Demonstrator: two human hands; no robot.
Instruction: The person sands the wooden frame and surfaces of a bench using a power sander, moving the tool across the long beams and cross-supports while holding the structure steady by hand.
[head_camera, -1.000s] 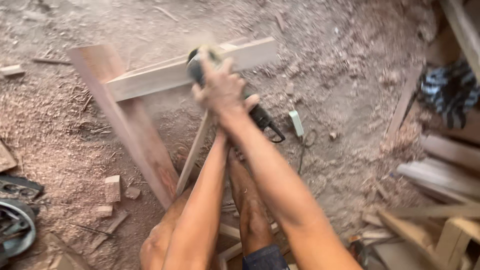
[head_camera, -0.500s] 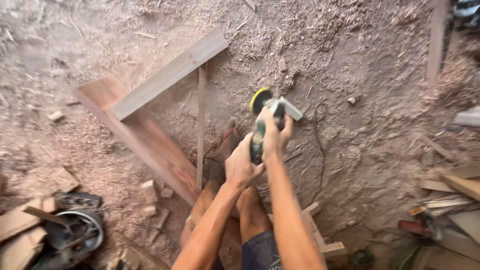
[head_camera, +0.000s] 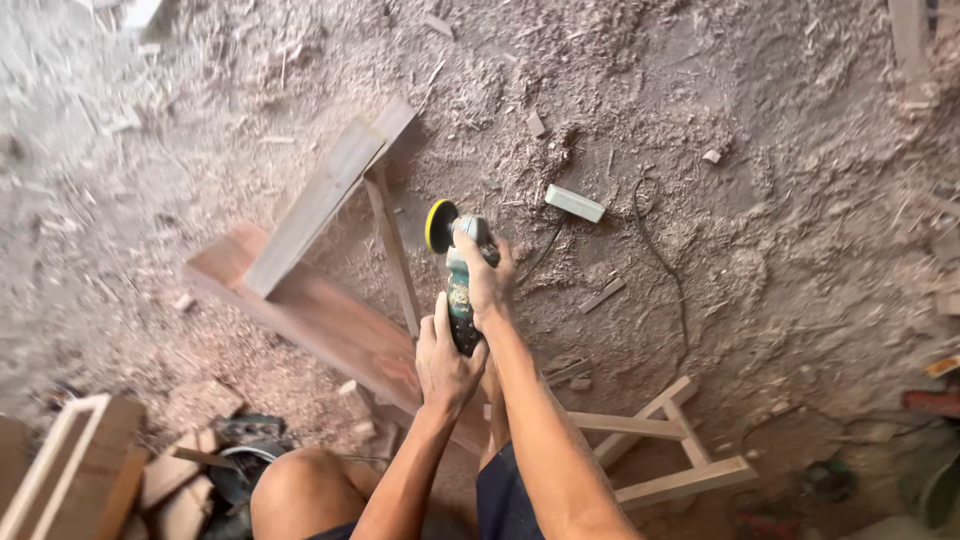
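Note:
An angle grinder (head_camera: 457, 270) with a yellow sanding disc (head_camera: 438, 225) is lifted in front of me, clear of the wood. My left hand (head_camera: 446, 358) grips the rear of its dark body. My right hand (head_camera: 487, 275) wraps the front near the head. Below and to the left lies a reddish wooden plank (head_camera: 320, 325) with a paler board (head_camera: 325, 195) and a thin slat (head_camera: 393, 250) joined to it. The disc faces left, just right of the slat. My bare knee (head_camera: 300, 485) shows at the bottom.
Sawdust and shavings cover the ground. A small pale block (head_camera: 574, 203) and a dark cable (head_camera: 665, 265) lie to the right. A light wooden frame (head_camera: 655, 440) sits lower right. Wood offcuts and a dark tool (head_camera: 240, 440) are piled lower left.
The grinder has come off the pale board and back toward me, to the right of the slat. The view has shifted, and the wooden pieces now sit further left.

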